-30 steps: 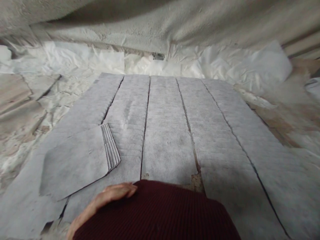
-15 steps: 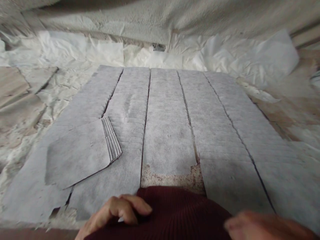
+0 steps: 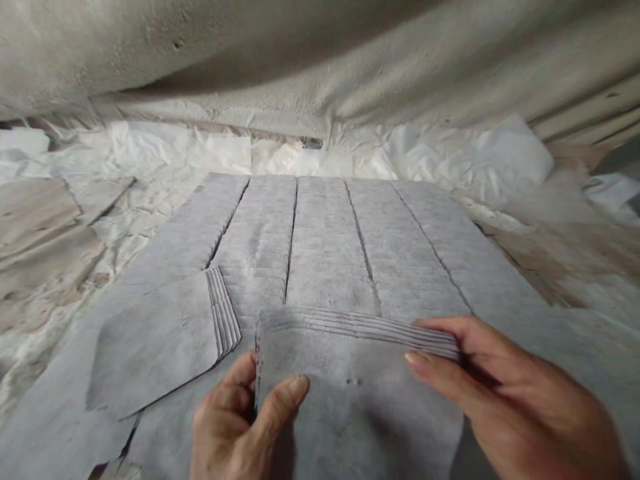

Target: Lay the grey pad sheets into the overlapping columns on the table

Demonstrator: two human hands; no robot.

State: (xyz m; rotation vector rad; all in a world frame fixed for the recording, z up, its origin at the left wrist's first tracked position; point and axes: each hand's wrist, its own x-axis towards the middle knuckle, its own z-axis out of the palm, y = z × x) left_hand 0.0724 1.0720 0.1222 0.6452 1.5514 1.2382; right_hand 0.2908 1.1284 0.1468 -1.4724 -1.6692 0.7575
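Observation:
Both my hands hold a fanned stack of grey paper sheets low in the middle of the view. My left hand grips its left edge, thumb on top. Along the stack's right edge, my right hand pinches it with thumb and fingers. Under and beyond the stack lie several long rows of overlapping grey sheets spread on the floor. A second small fanned stack lies skewed on the left rows, apart from my hands.
Crumpled white paper lines the far edge below a rough grey wall. Brownish sheets lie at the left, and more brown-stained paper at the right.
My hands came up from my dark red garment and now hold a fanned stack over the rows. The garment is out of view. The camera tilted up slightly.

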